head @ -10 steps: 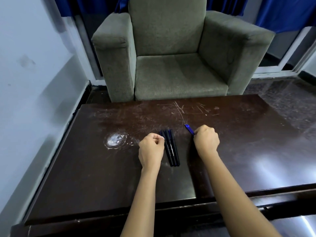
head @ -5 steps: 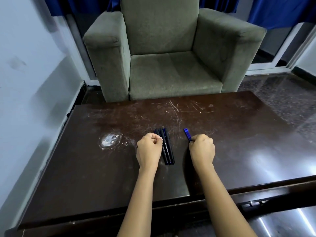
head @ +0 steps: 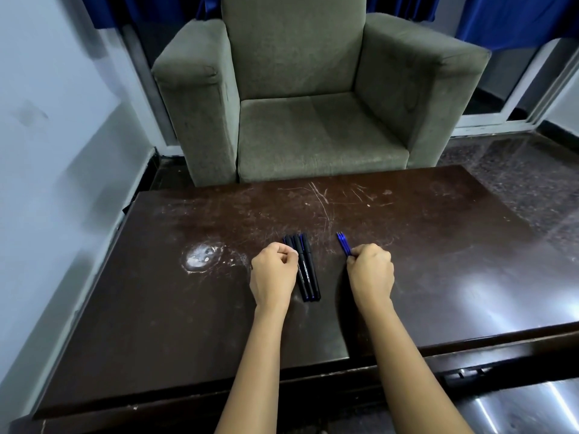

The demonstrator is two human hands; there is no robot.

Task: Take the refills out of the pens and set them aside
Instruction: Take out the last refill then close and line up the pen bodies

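Not much has moved in the last second. My right hand (head: 371, 274) has slid back a little toward the near edge of the tabletop (head: 188, 324). Now more of the blue refills (head: 343, 242) stick out past my fingers than before. I can see a few thin blue tips side by side, pointing at the far edge. My right hand is curled tight around the other end of them, low on the tabletop.

The black pens (head: 305, 267) have not moved. They lie flat and close together near the middle of the tabletop, in a line from the near edge toward the far edge. The refills are just to the right of the pens, with a bare strip of wood between them.

My left hand (head: 274, 270) has stayed where it was. It is curled into a fist, pressed up against the left side of the pens. I cannot tell if it holds anything inside.

I think this means the pulling part is done for these refills, and I am now putting them down in their own spot. I still need to let my right fingers go loose so that the refills lie flat. I cannot tell from here if every pen is empty yet. One pen shows a bit of blue.
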